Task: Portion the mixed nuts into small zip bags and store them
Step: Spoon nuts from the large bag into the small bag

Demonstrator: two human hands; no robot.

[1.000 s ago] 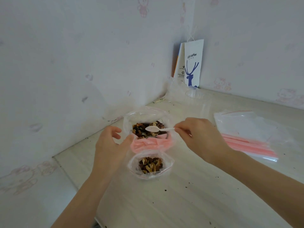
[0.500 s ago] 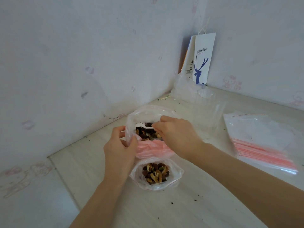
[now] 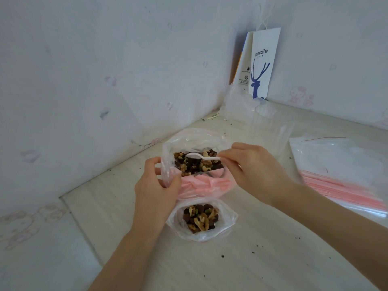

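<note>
A large clear bag [image 3: 190, 139] with a pink lower part stands open on the table and holds mixed nuts [image 3: 196, 163]. My left hand [image 3: 156, 192] grips its near left rim. My right hand [image 3: 255, 172] pinches the handle of a small white plastic spoon [image 3: 198, 156], whose bowl lies over the nuts. In front of the big bag a small zip bag [image 3: 225, 225] sits open with a heap of nuts in it.
A stack of unused zip bags with pink strips [image 3: 344, 181] lies at the right. Crumpled clear plastic [image 3: 247, 108] and a white paper coffee bag [image 3: 262, 64] stand in the corner. Walls close the left and back. Crumbs dot the table [image 3: 262, 261].
Half a second ago my right hand reached down into the big bag; now it has drawn back to the right and the spoon shows above the nuts. My left hand grips the rim more firmly.
</note>
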